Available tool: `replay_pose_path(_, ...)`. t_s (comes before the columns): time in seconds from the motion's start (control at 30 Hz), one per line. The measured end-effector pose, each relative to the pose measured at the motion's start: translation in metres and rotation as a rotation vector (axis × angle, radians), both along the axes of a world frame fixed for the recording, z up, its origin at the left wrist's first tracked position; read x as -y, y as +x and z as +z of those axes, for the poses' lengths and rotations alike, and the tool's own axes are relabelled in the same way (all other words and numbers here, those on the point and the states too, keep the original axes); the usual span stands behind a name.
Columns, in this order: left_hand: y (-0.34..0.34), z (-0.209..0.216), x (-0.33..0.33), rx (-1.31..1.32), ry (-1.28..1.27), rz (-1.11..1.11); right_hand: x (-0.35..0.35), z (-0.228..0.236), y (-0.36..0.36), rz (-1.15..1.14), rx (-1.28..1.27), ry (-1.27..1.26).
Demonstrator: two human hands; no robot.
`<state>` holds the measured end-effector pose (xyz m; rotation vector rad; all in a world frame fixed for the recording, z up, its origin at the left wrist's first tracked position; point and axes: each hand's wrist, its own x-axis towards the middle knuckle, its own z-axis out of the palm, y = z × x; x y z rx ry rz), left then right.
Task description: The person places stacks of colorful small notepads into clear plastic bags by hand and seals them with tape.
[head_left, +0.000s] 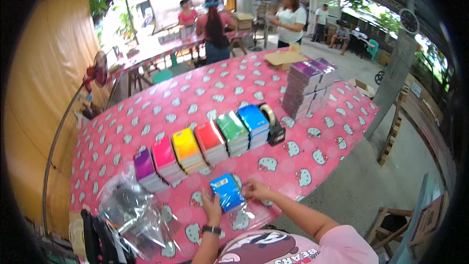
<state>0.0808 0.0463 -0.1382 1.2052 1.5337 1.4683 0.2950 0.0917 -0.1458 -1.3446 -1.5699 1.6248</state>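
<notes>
A blue notebook pack (226, 191) in shiny clear plastic lies tilted on the near part of the table, between my two hands. My left hand (211, 208) grips its left edge, with the thumb and fingers partly round it. At its right edge, my right hand (256, 191) has its fingers bent and pinched on the clear plastic. Just beyond runs a row of notebook stacks: purple (144, 165), pink (163, 150), yellow (185, 143), red (210, 134), green (232, 125) and blue (253, 117). A black tape dispenser (277, 132) stands at the row's right end.
Clear plastic bags (134, 210) lie loose at the near left, beside a black bag (93, 237). Tall bundles of purple notebooks (305, 90) stand far right on the pink patterned table (234, 80). A fan (99, 68) stands at left. Several people are beyond the table.
</notes>
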Motion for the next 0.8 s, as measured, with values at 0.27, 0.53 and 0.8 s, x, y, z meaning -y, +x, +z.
replay_pose_path(0.27, 0.007, 0.048, 0.024, 0.669, -0.178, -0.333, 0.022, 0.105, 0.031, 0.178, -0.199, -0.123)
replay_pose_path(0.53, 0.036, 0.037, 0.023, 0.001, 0.084, -0.432, 0.004, 0.066, 0.046, 0.145, -0.196, 0.486)
replay_pose_path(0.8, 0.065, 0.083, 0.009, 0.137, 0.058, -0.305, -0.009, 0.084, 0.038, 0.155, -0.035, 0.589)
